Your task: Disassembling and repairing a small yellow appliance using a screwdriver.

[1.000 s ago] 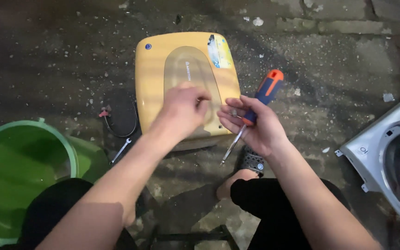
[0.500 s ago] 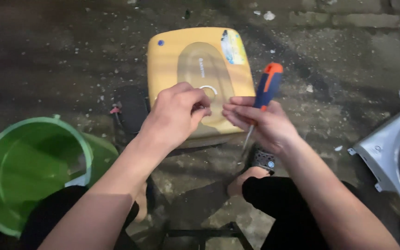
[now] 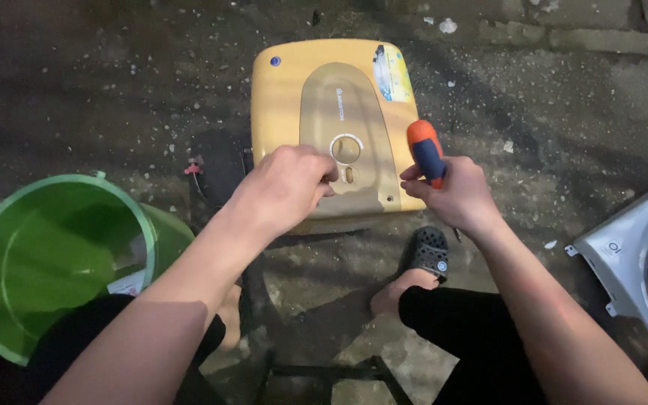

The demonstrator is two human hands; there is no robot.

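left hand (image 3: 288,184) pinching heater (image 3: 316,90) panel, 6 o'clock | right hand (image 3: 455,196) clenching screwdriver (image 3: 427,152) | risk: tip slipping, gouging cover

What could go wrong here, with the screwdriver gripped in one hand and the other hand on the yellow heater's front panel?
The screwdriver sits in the right hand close to the left hand on the yellow heater; a slip might jab those fingers. The heater lies on gritty ground, so a freed small part could vanish among the debris. The foot in an open black clog lies just below the casing and might get hit.
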